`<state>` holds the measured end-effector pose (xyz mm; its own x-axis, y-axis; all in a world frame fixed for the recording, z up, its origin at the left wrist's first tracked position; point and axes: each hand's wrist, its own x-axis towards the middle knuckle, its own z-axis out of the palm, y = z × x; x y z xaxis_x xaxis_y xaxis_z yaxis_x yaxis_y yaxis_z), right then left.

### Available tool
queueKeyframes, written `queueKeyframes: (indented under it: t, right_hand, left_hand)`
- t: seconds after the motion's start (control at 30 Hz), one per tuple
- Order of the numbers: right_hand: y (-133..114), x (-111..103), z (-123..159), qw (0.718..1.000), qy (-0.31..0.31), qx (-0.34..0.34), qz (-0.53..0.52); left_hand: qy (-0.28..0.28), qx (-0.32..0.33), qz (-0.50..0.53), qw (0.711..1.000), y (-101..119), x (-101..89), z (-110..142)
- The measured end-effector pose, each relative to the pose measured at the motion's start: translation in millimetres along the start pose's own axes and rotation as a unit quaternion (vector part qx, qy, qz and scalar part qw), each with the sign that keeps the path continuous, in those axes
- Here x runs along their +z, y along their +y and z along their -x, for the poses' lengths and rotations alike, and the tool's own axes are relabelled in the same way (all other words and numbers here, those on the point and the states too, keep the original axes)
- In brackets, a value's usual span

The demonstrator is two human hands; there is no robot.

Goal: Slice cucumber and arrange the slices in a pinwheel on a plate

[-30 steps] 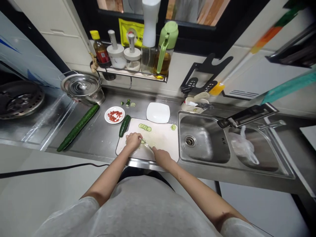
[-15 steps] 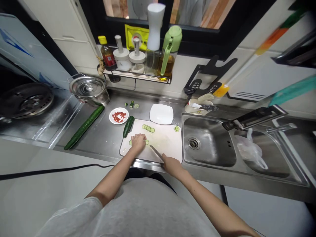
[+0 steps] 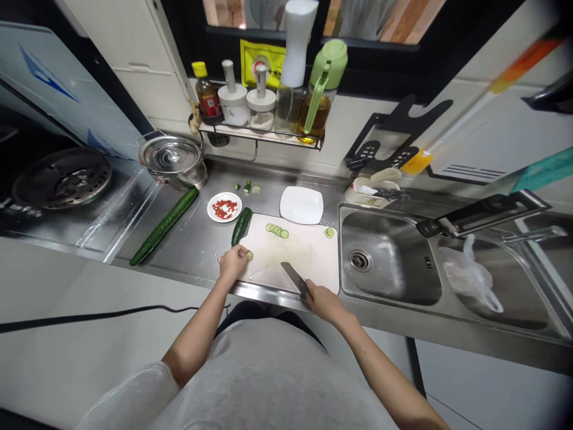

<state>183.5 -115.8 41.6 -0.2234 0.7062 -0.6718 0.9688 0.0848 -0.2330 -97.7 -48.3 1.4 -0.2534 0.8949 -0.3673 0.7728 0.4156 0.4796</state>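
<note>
My right hand (image 3: pixel 323 300) is wrapped round the handle of a kitchen knife (image 3: pixel 293 276), its blade slanting up and left over the white cutting board (image 3: pixel 313 257). My left hand (image 3: pixel 233 263) lies at the board's left edge, fingers curled together on cucumber slices (image 3: pixel 249 255); one slice shows past the fingertips, the others are hidden. A row of cucumber slices (image 3: pixel 277 231) lies near the board's far edge, and a few more slices (image 3: pixel 329 232) sit in its far right corner. A cut cucumber piece (image 3: pixel 242 226) rests against the board's left side.
A long whole cucumber (image 3: pixel 164 227) lies on the left of the steel counter. Behind the board stand a plate of chopped red bits (image 3: pixel 224 198), cucumber ends (image 3: pixel 248 186) and a white dish (image 3: pixel 301 203). To the right is the sink (image 3: pixel 389 263); a lidded pot (image 3: pixel 173 158) stands left.
My left hand has moved left across the board to its edge, fingers on the cucumber slices. The knife has turned, showing more of its blade's flat side. The view has shifted slightly.
</note>
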Motion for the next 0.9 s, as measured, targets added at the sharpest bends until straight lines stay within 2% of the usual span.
queueKeyframes:
  t: [0.23,0.4,0.47,0.57,0.7,0.8,0.9]
  right_hand:
    - [-1,-3,3,1.0,-0.003,-0.006,-0.014]
    - [-2,-3,5,0.999,0.04,0.01,-0.013]
    - [-1,-3,4,0.996,0.071,0.042,-0.015]
    - [4,-5,3,0.99,0.104,0.093,-0.021]
    - [10,-6,5,0.986,0.113,0.116,-0.029]
    - [14,-2,10,0.984,0.12,0.124,-0.034]
    - [18,5,15,0.983,0.121,0.13,-0.046]
  left_hand:
    - [0.027,0.001,-0.065,0.998,-5,4.1,-6]
    - [0.062,0.035,-0.048,0.996,1,10.0,-4]
    - [0.062,0.072,-0.022,0.995,15,16.6,-6]
    - [0.038,0.127,0.0,0.991,49,31.2,-14]
    - [0.013,0.169,-0.034,0.985,92,48.0,-32]
    - [0.002,0.19,-0.076,0.979,106,54.0,-44]
    - [-0.019,0.205,-0.107,0.973,107,56.4,-50]
